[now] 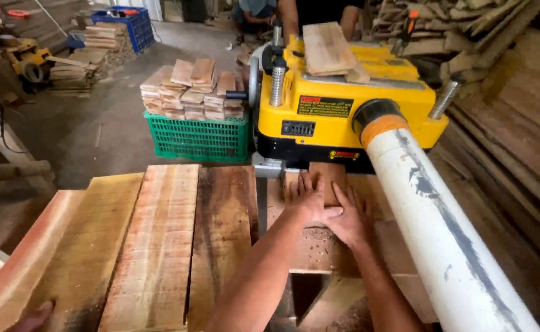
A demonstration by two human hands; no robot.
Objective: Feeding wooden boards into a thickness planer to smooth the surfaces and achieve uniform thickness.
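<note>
A yellow thickness planer [337,104] stands ahead of me. A short wooden board [326,178] lies at its mouth, partly under my palms. My left hand [307,198] and my right hand [348,216] lie flat on this board, fingers spread and pointing toward the machine, thumbs touching. The board's far end reaches the black opening of the planer. More boards [328,49] rest on top of the machine.
A thick white pipe [442,240] runs from the planer toward me on the right. Rough planks [159,240] lie side by side at left. A green crate [199,138] holds stacked wood blocks. Another person [319,12] stands behind the planer. Timber is piled at right.
</note>
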